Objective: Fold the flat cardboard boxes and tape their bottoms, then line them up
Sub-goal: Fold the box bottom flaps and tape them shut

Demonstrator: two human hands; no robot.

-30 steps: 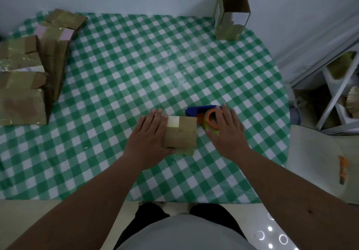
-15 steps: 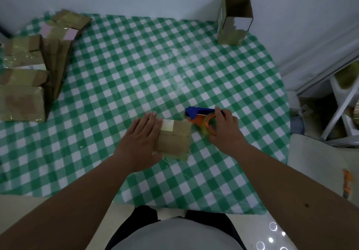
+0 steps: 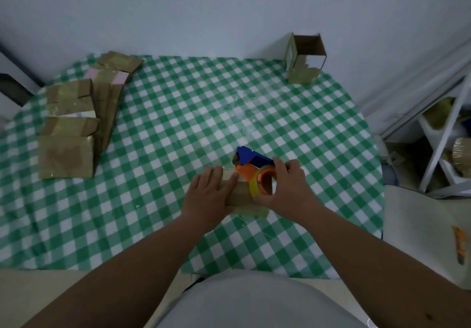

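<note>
Our left hand (image 3: pixel 207 195) pressed flat on the box (image 3: pixel 239 195); our right hand (image 3: pixel 288 187) gripped the tape dispenser (image 3: pixel 251 164), nose pointing away-left over the checked tablecloth (image 3: pixel 178 124).

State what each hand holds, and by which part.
Right hand grips the blue-and-orange tape dispenser around its yellowish tape roll. Left hand presses flat on the small brown cardboard box.

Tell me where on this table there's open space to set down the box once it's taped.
The widest bare cloth is mid-table, between the cardboard pile on the left and the upright box at the far right corner. The right edge is free too. It's crowded where the left hand presses the box and the right hand holds the tape dispenser.
</note>
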